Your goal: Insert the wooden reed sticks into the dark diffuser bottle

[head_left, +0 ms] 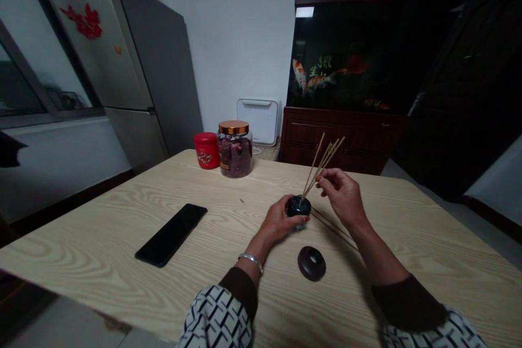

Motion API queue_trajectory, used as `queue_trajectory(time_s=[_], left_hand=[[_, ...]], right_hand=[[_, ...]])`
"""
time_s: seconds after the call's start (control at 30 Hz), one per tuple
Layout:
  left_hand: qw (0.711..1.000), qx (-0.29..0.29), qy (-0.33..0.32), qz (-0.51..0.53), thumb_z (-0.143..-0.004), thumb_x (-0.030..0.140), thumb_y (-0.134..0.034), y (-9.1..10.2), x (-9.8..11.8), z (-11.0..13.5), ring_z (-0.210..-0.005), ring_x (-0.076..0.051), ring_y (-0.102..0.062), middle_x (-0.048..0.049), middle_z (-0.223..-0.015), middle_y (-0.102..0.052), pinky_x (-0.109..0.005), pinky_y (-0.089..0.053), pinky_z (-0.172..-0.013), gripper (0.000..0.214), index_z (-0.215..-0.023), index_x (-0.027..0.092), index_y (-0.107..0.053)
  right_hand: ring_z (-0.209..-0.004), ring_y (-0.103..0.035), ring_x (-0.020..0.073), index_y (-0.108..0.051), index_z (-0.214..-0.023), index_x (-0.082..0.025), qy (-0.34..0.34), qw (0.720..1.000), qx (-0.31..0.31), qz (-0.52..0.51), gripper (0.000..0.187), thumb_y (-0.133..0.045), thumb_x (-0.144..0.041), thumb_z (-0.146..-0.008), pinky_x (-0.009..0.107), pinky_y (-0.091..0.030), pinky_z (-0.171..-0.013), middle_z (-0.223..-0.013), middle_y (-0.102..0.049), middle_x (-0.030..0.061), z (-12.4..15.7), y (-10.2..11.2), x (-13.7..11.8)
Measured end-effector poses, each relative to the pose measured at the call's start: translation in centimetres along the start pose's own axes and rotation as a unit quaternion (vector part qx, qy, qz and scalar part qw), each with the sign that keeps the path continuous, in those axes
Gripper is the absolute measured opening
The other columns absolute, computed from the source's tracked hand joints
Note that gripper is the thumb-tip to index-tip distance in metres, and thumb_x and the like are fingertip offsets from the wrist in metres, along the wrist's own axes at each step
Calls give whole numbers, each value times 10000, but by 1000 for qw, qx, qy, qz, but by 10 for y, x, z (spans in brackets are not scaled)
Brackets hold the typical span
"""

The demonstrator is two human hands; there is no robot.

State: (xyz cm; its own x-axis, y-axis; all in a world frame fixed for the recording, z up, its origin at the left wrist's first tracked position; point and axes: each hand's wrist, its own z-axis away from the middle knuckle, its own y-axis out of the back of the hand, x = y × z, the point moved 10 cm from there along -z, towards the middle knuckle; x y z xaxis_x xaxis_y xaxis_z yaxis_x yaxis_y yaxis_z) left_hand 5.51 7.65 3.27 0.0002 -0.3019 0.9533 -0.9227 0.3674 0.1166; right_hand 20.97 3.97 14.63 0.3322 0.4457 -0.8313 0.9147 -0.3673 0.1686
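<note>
My left hand [281, 216] is wrapped round a small dark glass diffuser bottle [299, 206] standing on the wooden table. Several thin reed sticks [324, 159] rise from the bottle's neck and fan out up and to the right. My right hand [341, 193] pinches at the sticks partway up, with thumb and forefinger closed; how many it holds I cannot tell. Beside the bottle, a pair of loose reed sticks [334, 228] lies on the table beneath my right forearm. In front of the bottle rests a dark round ring-shaped cap [311, 263] with a hole.
A black phone [171, 235] lies on the table [98, 239] to the left. Towards the back edge stand a red canister [206, 151] and a glass jar [235, 153] with a copper lid. Behind are a fridge [163, 54] and a fish tank [359, 60].
</note>
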Motion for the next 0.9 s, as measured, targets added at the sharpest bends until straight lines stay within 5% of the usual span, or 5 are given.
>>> queue_trajectory(time_s=[0.17, 0.3, 0.47, 0.6, 0.9], left_hand=[[1000, 8, -8, -19, -674, 273, -837, 2, -1, 0, -1010, -229, -645, -86, -1113, -708, -337, -499, -907, 613, -1234, 159, -616], [1000, 1, -4, -14, -680, 280, -835, 1, 2, 1, -1001, -234, -645, -93, -1108, -707, -349, -504, -905, 605, -1229, 151, -617], [1000, 5, -7, -10, -676, 274, -838, 2, 4, 2, -992, -240, -649, -99, -1095, -711, -374, -512, -918, 586, -1212, 152, -634], [1000, 6, -11, -4, -677, 266, -839, 2, 1, 1, -1029, -245, -650, -105, -1129, -707, -382, -504, -951, 598, -1225, 154, -630], [1000, -3, -13, -1, -693, 277, -832, 0, 4, 2, -1016, -236, -641, -103, -1114, -705, -363, -501, -924, 574, -1214, 147, -630]], right_hand=[[-663, -589, 149, -621, -866, -175, -26, 994, -78, 67, 230, -635, -402, -831, 256, -449, -542, -791, -645, 35, -1, -14, 24], [-626, -575, 148, -611, -851, -181, -50, 975, -169, 136, 276, -589, -456, -849, 264, -442, -553, -744, -637, 25, -7, -2, 38], [-720, -605, 176, -669, -765, -188, -80, 855, -315, 405, 106, -628, -281, -791, 286, -410, -649, -799, -697, 60, 4, 22, 83], [-795, -647, 225, -722, -818, -203, -134, 772, -343, 517, 118, -660, -248, -727, 299, -387, -643, -918, -730, 101, 18, 32, 118], [-849, -673, 263, -732, -861, -179, -136, 745, -361, 544, 176, -623, -248, -741, 308, -383, -652, -967, -736, 147, 30, 21, 130]])
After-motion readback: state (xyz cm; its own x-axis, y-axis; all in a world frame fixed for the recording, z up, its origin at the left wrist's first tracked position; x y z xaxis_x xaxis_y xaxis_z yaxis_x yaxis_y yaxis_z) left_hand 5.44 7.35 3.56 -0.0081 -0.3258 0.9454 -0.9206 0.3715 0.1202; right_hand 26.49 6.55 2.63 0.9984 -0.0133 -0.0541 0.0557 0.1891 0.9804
